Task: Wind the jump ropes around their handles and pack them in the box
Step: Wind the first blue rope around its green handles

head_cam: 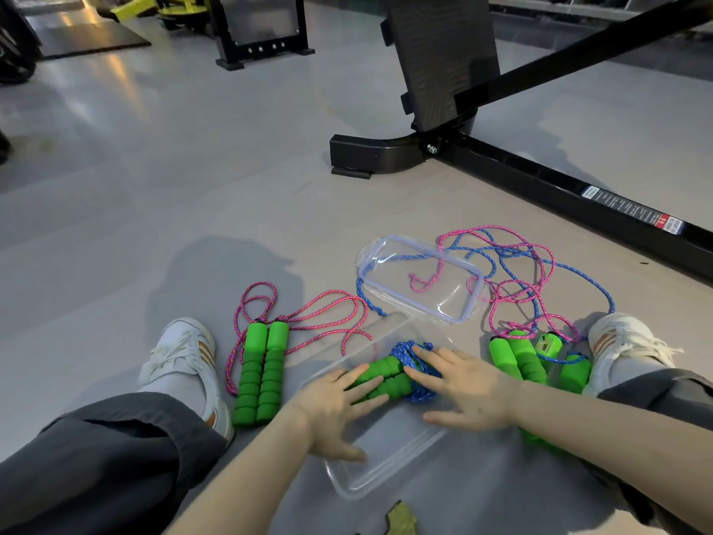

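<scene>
Resting flat, both hands (339,403) press the wound rope (401,376) inside the box (386,476).

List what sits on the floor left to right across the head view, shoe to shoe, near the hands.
Left shoe → pink rope with green handles → clear box holding the wound blue rope under both hands → loose green handles with tangled cords → right shoe. The lid lies farther back, so it is left out.
</scene>
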The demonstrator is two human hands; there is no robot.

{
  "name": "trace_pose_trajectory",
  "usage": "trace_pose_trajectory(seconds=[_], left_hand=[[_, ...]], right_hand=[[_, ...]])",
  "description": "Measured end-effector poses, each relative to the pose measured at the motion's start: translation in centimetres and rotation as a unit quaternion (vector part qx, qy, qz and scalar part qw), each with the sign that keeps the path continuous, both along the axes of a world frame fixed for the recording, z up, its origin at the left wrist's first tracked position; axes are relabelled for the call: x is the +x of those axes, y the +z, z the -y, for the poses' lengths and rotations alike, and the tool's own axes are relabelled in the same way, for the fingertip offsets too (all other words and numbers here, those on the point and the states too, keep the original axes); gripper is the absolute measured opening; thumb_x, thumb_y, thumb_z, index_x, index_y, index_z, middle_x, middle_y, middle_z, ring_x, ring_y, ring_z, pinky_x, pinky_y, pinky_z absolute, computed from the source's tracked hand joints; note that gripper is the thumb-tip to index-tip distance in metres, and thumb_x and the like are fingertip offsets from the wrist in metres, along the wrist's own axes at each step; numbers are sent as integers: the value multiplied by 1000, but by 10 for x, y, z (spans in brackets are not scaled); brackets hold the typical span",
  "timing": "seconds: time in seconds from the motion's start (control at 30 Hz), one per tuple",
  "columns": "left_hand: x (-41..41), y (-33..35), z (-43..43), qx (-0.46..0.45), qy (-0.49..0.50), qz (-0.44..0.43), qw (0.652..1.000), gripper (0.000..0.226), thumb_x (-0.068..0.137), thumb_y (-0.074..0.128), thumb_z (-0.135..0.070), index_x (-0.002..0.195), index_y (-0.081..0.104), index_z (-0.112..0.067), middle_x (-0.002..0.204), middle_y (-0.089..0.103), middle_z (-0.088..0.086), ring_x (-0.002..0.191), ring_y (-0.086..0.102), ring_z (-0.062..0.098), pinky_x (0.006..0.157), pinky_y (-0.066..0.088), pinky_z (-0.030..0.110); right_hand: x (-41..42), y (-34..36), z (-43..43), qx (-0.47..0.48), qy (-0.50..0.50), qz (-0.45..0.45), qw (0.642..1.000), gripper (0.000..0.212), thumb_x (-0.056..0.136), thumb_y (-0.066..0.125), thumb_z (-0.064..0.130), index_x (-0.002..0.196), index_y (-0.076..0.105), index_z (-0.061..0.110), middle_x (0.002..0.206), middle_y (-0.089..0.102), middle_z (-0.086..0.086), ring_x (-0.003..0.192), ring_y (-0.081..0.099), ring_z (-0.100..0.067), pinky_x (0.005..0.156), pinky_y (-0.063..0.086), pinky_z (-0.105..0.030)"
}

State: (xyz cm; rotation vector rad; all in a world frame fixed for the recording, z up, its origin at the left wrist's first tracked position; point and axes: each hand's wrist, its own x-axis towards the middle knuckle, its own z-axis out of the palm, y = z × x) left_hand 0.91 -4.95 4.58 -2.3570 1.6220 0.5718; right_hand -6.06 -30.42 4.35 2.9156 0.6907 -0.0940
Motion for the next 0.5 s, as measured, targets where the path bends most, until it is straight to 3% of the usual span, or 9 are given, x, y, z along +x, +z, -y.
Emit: trace_pose_trajectory(seconds=[0.13, 0.23, 0.3, 0.37, 0.4, 0.43, 0.5], left_hand=[[-3, 5, 8, 8, 2, 35, 999, 66, 98, 43, -40, 154, 10, -28, 161, -7, 5, 147, -8, 28, 117, -5, 39], [-12, 3, 11, -17, 79, 6, 997, 59, 99, 39, -32, 153, 16, -31, 161, -8, 9, 148, -3, 29, 118, 3, 39], [-18, 0, 10, -25, 110, -14, 994, 62, 96, 41, -31, 153, 15, -30, 160, -10, 11, 147, -6, 29, 118, 3, 40], [-24, -2, 11, -31, 142, -27, 989, 67, 93, 45, -31, 153, 15, -26, 159, -11, 13, 147, -8, 32, 118, -1, 43], [-26, -2, 14, -30, 155, -33, 987, 68, 92, 47, -32, 152, 15, -23, 159, -12, 14, 146, -9, 33, 118, -2, 46], [-29, -1, 16, -27, 162, -35, 986, 69, 92, 47, -33, 151, 15, -21, 159, -13, 14, 146, -11, 35, 118, -3, 48], [-33, -3, 17, -16, 159, -22, 987, 69, 92, 47, -34, 152, 14, -18, 159, -15, 15, 145, -12, 37, 117, -4, 50]], right_hand=[[-5, -3, -8, 8, -10, 10, 1000, 65, 90, 21, 59, 120, 64, 20, 123, 62, -14, 96, 66, -21, 72, 57, -26], [-5, 1, -10, 19, -35, -15, 999, 71, 79, 34, 62, 129, 57, 18, 132, 55, -19, 104, 63, -26, 79, 56, -31], [-3, 7, -14, 17, -43, -66, 997, 85, 78, 22, 65, 147, 31, 17, 152, 26, -21, 129, 42, -32, 102, 41, -38], [2, 9, -12, -14, -48, -117, 992, 93, 72, 9, 68, 151, 6, 20, 158, -3, -16, 142, 16, -28, 114, 22, -37], [5, 10, -12, -27, -35, -111, 993, 91, 74, 14, 67, 151, 9, 20, 158, -1, -16, 141, 19, -28, 114, 23, -36], [11, 11, -10, -37, -12, -75, 996, 86, 77, 31, 64, 149, 22, 19, 155, 15, -20, 136, 33, -28, 108, 33, -33], [22, 10, -5, -73, 29, -67, 995, 78, 59, 74, 44, 131, 56, 20, 133, 54, -18, 105, 63, -24, 83, 52, -26]])
